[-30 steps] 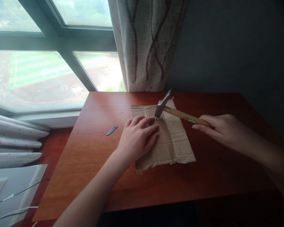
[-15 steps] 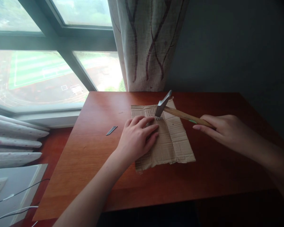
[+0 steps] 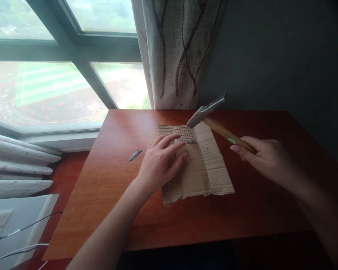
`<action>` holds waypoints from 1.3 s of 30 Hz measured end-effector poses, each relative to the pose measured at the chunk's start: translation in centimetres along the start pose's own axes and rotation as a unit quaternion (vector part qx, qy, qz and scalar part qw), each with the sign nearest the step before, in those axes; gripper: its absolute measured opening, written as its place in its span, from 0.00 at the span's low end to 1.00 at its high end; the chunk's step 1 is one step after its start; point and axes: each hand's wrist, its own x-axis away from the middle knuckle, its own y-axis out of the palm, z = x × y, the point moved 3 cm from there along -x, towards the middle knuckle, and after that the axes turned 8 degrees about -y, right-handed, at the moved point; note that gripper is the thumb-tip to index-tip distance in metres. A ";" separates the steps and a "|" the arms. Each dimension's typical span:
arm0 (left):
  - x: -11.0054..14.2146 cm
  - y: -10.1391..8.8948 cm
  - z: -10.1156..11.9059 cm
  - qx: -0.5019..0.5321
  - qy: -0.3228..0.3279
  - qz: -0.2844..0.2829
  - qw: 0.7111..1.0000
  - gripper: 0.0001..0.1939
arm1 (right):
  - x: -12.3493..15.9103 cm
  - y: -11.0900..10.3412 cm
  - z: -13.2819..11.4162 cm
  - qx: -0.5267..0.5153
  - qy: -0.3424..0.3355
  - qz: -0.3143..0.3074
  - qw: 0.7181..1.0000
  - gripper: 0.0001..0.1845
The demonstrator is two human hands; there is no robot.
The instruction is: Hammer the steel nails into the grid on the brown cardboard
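Note:
My right hand (image 3: 263, 153) is closed around the wooden handle of a hammer (image 3: 222, 131). Its metal head is raised over the far edge of a torn piece of cardboard (image 3: 194, 168). A small board with rows of holes (image 3: 183, 135) lies on the cardboard's far part, with small dark bits along its near edge. My left hand (image 3: 162, 157) rests on the cardboard beside that board, fingers spread and nothing visibly gripped. Left of this hand, several nails (image 3: 135, 155) lie side by side on the table.
The reddish wooden table (image 3: 107, 202) stands against a window (image 3: 45, 86) and a patterned curtain (image 3: 174, 56). A wall socket (image 3: 0, 219) and cables (image 3: 25, 245) are at the lower left, beyond the table's edge.
The hammer head has lifted up and away from the holed board. The left hand's fingers have spread and drawn slightly back from the board. The view has shifted a little.

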 end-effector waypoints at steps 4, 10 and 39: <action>-0.5 -1.5 -3.2 0.053 -0.131 0.141 0.980 0.09 | -0.2 1.9 0.0 -0.068 0.039 0.051 0.996 0.24; -0.5 0.1 -7.6 0.291 -0.350 0.043 0.889 0.22 | -0.7 4.7 -0.5 -0.214 0.093 0.085 0.969 0.21; -0.6 -0.4 -6.2 0.312 -0.333 0.022 0.890 0.26 | 0.1 5.4 0.1 -0.278 0.111 0.115 0.947 0.23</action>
